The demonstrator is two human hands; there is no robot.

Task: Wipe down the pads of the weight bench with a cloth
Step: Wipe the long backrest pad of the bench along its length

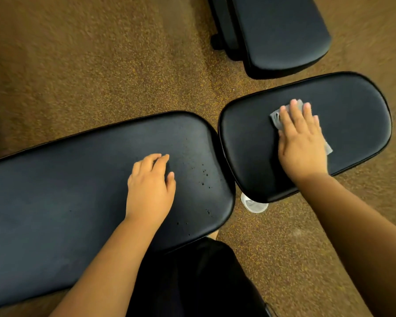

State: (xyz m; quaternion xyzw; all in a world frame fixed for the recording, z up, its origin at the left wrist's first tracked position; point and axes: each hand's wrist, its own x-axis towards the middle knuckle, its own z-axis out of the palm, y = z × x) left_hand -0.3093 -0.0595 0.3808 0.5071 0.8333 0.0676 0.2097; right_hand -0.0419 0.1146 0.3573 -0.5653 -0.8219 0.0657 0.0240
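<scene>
The head view shows three black pads: a long pad (78, 191) at left, a short pad (343, 115) just beside its right end, and a third pad (281, 30) further off at the top. One grey cloth (277, 118) lies on the short pad under the right hand (302, 140), whose fingers are straight and spread, pressing the cloth flat. The left hand (150, 191) rests on the long pad with fingers loosely curled, holding nothing. Several small droplets (205, 173) dot the long pad near its right end. One clear cup (253, 204) stands on the speckled brown floor (101, 65), partly under the short pad.
</scene>
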